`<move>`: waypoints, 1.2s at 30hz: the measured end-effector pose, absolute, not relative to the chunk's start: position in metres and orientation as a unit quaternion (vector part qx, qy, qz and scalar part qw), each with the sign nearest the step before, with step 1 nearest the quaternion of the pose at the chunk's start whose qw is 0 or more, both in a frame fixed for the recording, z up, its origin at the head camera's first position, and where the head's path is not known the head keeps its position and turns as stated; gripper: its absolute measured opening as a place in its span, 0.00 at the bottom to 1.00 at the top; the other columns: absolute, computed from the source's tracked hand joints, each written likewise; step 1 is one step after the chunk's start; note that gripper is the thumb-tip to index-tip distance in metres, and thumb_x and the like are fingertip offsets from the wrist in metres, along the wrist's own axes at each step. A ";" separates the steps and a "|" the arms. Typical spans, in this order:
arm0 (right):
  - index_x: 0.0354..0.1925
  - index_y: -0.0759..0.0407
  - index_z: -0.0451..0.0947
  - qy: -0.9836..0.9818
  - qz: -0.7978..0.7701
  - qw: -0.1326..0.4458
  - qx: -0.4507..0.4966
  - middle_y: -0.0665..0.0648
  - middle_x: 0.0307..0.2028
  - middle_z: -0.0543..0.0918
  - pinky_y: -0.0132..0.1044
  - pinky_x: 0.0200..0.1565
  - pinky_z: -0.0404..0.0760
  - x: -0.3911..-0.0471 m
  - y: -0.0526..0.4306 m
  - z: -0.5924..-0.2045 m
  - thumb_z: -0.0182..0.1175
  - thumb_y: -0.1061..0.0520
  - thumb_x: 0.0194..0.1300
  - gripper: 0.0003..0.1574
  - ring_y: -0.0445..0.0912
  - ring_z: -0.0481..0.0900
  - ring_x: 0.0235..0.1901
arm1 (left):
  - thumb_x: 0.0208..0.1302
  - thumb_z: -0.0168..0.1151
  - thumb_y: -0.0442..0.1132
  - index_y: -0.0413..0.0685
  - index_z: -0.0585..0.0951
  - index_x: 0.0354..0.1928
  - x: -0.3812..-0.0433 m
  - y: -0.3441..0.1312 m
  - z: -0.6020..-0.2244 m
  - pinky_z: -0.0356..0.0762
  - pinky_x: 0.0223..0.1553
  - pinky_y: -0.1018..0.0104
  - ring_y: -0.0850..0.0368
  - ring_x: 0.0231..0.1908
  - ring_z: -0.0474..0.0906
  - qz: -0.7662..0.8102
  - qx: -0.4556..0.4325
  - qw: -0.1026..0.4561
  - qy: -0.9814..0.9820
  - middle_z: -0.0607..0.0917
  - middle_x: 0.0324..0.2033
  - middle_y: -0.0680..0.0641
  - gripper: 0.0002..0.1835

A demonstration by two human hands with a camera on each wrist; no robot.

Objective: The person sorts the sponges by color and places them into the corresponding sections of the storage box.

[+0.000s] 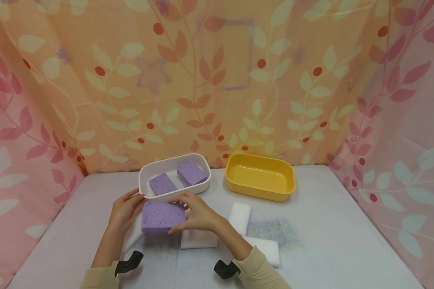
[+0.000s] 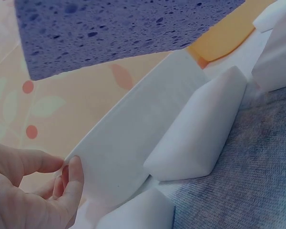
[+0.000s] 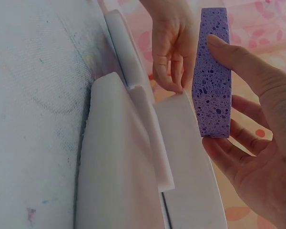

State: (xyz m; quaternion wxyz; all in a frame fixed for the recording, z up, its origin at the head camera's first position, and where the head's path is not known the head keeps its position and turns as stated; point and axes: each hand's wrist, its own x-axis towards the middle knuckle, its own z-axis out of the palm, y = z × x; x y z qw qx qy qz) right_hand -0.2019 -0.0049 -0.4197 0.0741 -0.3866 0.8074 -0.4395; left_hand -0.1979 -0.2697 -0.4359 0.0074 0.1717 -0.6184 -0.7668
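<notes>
My right hand [image 1: 200,212] holds a purple sponge [image 1: 163,217] between thumb and fingers, raised in front of the white tray [image 1: 166,165]. In the right wrist view the sponge [image 3: 213,71] stands on edge, thumb on one face and fingertips behind it. At the tray's near left corner, my left hand [image 1: 124,210] pinches the rim, as the left wrist view shows with thumb and finger [image 2: 75,174] at the edge. Two more purple sponges lie inside the tray, one at the left [image 1: 162,184] and one at the right [image 1: 191,173].
A yellow tray [image 1: 260,192] with nothing in it stands right of the white one. On the table nearer me lie several white foam blocks, among them an upright-lying one [image 1: 240,218], a right one [image 1: 263,251] and one under my right hand [image 1: 199,240]. Patterned curtains [image 1: 217,80] enclose the table.
</notes>
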 end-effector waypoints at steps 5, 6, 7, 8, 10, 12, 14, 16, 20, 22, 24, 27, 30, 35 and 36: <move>0.66 0.52 0.80 0.817 -0.434 0.081 -0.371 0.53 0.60 0.79 0.32 0.60 0.80 -0.203 -0.001 -0.420 0.87 0.52 0.48 0.47 0.40 0.74 0.58 | 0.77 0.56 0.26 0.27 0.55 0.80 -0.198 -0.269 -0.435 0.84 0.47 0.77 0.70 0.37 0.86 -0.766 0.171 0.009 -0.619 0.84 0.34 0.61 0.35; 0.66 0.52 0.80 0.819 -0.433 0.081 -0.368 0.54 0.60 0.79 0.32 0.60 0.79 -0.203 0.000 -0.419 0.87 0.51 0.48 0.47 0.41 0.74 0.58 | 0.77 0.56 0.26 0.27 0.55 0.80 -0.197 -0.269 -0.435 0.84 0.47 0.77 0.70 0.37 0.86 -0.766 0.170 0.009 -0.620 0.83 0.34 0.61 0.35; 0.66 0.51 0.80 0.822 -0.430 0.081 -0.365 0.53 0.60 0.79 0.32 0.60 0.79 -0.203 0.000 -0.419 0.87 0.51 0.48 0.47 0.41 0.74 0.58 | 0.77 0.56 0.26 0.27 0.55 0.80 -0.197 -0.270 -0.435 0.84 0.47 0.77 0.70 0.37 0.86 -0.766 0.171 0.009 -0.620 0.83 0.34 0.61 0.35; 0.66 0.51 0.80 0.824 -0.429 0.081 -0.362 0.53 0.60 0.79 0.32 0.60 0.79 -0.204 0.001 -0.418 0.87 0.50 0.48 0.47 0.41 0.74 0.58 | 0.77 0.56 0.27 0.28 0.55 0.80 -0.197 -0.269 -0.435 0.84 0.47 0.77 0.70 0.37 0.86 -0.765 0.171 0.008 -0.620 0.83 0.34 0.61 0.35; 0.66 0.51 0.80 0.828 -0.425 0.078 -0.358 0.54 0.60 0.79 0.31 0.59 0.78 -0.205 0.002 -0.418 0.87 0.50 0.48 0.48 0.41 0.74 0.58 | 0.77 0.56 0.27 0.28 0.55 0.80 -0.197 -0.270 -0.435 0.84 0.48 0.77 0.70 0.37 0.87 -0.766 0.171 0.006 -0.620 0.83 0.34 0.62 0.35; 0.66 0.50 0.80 0.831 -0.422 0.075 -0.354 0.54 0.60 0.79 0.32 0.59 0.77 -0.206 0.002 -0.417 0.87 0.49 0.48 0.48 0.42 0.74 0.58 | 0.77 0.55 0.27 0.28 0.55 0.80 -0.197 -0.270 -0.435 0.84 0.48 0.76 0.70 0.38 0.87 -0.767 0.171 0.005 -0.619 0.83 0.35 0.62 0.35; 0.66 0.49 0.80 0.835 -0.420 0.072 -0.349 0.53 0.60 0.79 0.32 0.59 0.77 -0.207 0.003 -0.416 0.87 0.49 0.48 0.48 0.41 0.73 0.57 | 0.78 0.55 0.27 0.29 0.55 0.80 -0.197 -0.270 -0.436 0.84 0.49 0.76 0.70 0.38 0.87 -0.767 0.172 0.003 -0.618 0.83 0.36 0.61 0.35; 0.65 0.49 0.80 0.838 -0.418 0.069 -0.343 0.53 0.59 0.79 0.32 0.58 0.77 -0.208 0.003 -0.415 0.87 0.48 0.48 0.47 0.41 0.73 0.56 | 0.78 0.56 0.27 0.30 0.56 0.81 -0.198 -0.271 -0.437 0.84 0.49 0.76 0.69 0.38 0.87 -0.767 0.175 0.001 -0.617 0.83 0.37 0.61 0.35; 0.64 0.50 0.81 0.850 -0.405 0.060 -0.332 0.53 0.57 0.79 0.31 0.56 0.76 -0.212 0.003 -0.413 0.87 0.47 0.47 0.47 0.41 0.73 0.52 | 0.78 0.56 0.28 0.31 0.56 0.81 -0.199 -0.271 -0.437 0.84 0.50 0.75 0.70 0.38 0.86 -0.765 0.178 -0.002 -0.618 0.83 0.39 0.60 0.35; 0.64 0.51 0.81 0.857 -0.397 0.059 -0.324 0.54 0.56 0.79 0.31 0.55 0.76 -0.213 0.003 -0.411 0.87 0.47 0.48 0.47 0.41 0.73 0.51 | 0.78 0.56 0.28 0.31 0.56 0.81 -0.199 -0.271 -0.437 0.84 0.50 0.75 0.70 0.38 0.86 -0.766 0.178 -0.003 -0.618 0.83 0.39 0.60 0.35; 0.64 0.53 0.81 0.861 -0.393 0.058 -0.317 0.55 0.55 0.78 0.32 0.55 0.76 -0.215 0.003 -0.408 0.87 0.47 0.49 0.46 0.41 0.73 0.50 | 0.78 0.56 0.28 0.31 0.56 0.81 -0.199 -0.271 -0.438 0.84 0.50 0.75 0.69 0.39 0.86 -0.768 0.177 -0.002 -0.615 0.83 0.39 0.61 0.35; 0.64 0.54 0.81 0.867 -0.388 0.059 -0.308 0.55 0.53 0.77 0.32 0.53 0.76 -0.218 0.003 -0.405 0.86 0.47 0.50 0.46 0.42 0.73 0.48 | 0.78 0.56 0.27 0.30 0.55 0.81 -0.199 -0.271 -0.438 0.84 0.50 0.75 0.69 0.38 0.87 -0.772 0.175 -0.001 -0.611 0.83 0.38 0.61 0.35; 0.64 0.56 0.81 0.872 -0.377 0.049 -0.307 0.57 0.53 0.78 0.32 0.51 0.75 -0.223 0.003 -0.403 0.86 0.47 0.49 0.46 0.42 0.72 0.47 | 0.77 0.56 0.26 0.29 0.55 0.80 -0.199 -0.272 -0.438 0.85 0.49 0.75 0.69 0.38 0.87 -0.777 0.173 0.003 -0.606 0.84 0.35 0.61 0.36; 0.63 0.58 0.82 0.879 -0.360 0.023 -0.311 0.59 0.53 0.80 0.31 0.50 0.75 -0.231 0.001 -0.401 0.86 0.47 0.49 0.46 0.43 0.73 0.47 | 0.77 0.57 0.26 0.29 0.55 0.80 -0.200 -0.272 -0.440 0.85 0.48 0.75 0.68 0.37 0.87 -0.783 0.175 0.002 -0.597 0.84 0.33 0.61 0.36; 0.63 0.59 0.82 0.880 -0.358 0.020 -0.311 0.59 0.53 0.81 0.31 0.50 0.75 -0.233 0.001 -0.401 0.87 0.46 0.48 0.46 0.43 0.73 0.48 | 0.77 0.57 0.27 0.29 0.55 0.80 -0.200 -0.273 -0.440 0.85 0.48 0.75 0.68 0.37 0.87 -0.784 0.177 0.001 -0.595 0.84 0.33 0.61 0.36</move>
